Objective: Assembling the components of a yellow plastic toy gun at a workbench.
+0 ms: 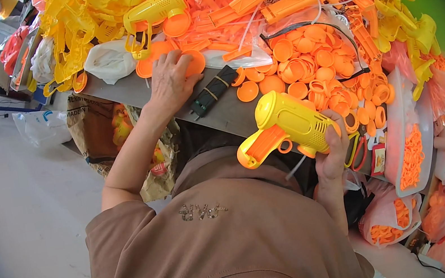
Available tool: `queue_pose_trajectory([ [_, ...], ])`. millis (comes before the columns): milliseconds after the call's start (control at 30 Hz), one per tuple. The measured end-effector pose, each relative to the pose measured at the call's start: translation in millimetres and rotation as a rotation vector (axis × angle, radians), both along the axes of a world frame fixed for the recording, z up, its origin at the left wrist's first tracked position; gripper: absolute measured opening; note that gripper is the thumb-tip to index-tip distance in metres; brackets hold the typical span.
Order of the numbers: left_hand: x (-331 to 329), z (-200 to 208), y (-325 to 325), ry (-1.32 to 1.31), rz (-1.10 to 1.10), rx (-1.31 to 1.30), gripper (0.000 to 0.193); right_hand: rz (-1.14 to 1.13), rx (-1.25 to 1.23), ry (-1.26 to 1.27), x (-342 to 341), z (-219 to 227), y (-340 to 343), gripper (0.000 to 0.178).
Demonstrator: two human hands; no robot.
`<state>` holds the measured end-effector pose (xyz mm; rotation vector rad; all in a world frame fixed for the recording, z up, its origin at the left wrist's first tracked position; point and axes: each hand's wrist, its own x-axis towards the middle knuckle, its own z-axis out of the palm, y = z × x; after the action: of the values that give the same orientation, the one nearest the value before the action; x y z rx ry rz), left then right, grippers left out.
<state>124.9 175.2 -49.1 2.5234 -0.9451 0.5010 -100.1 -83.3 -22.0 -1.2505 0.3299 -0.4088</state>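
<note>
My right hand is closed on a yellow and orange toy gun and holds it above the table's near edge. Its rounded yellow body points left, with the orange handle and trigger below. A thin pale tube hangs under it. My left hand reaches over the table, fingers bent round the edge of an orange round dish. A second orange dish lies partly beneath that hand. Beside it is a black and dark green bar-shaped tool. Another yellow toy gun lies just beyond my left hand.
Orange round caps are heaped at the middle right. Yellow shells pile up far left. Scissors with red and yellow handles lie beside a white bin of small orange parts. An open paper sack stands below the table's left edge.
</note>
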Motion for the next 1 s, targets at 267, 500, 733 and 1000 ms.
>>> queue_pose_trajectory([
  [267, 13.8, -5.2, -4.1, 0.064, -0.041, -0.173, 0.032, -0.011, -0.042, 0.001, 5.7, -4.5, -2.5, 0.04],
  [500, 28.2, -0.9, -16.6, 0.014, -0.005, -0.456, 0.02, -0.065, -0.084, 0.068, 13.9, 1.0, 3.8, 0.042],
  [733, 30.7, 5.8, -13.0, -0.039, -0.036, -0.363, 0.012, 0.036, -0.015, 0.037, 14.5, 6.0, 10.1, 0.032],
  [1000, 28.8, 22.0, -16.8, -0.236, -0.105, -0.502, 0.009, -0.071, -0.046, 0.012, 17.4, 10.3, 11.6, 0.032],
])
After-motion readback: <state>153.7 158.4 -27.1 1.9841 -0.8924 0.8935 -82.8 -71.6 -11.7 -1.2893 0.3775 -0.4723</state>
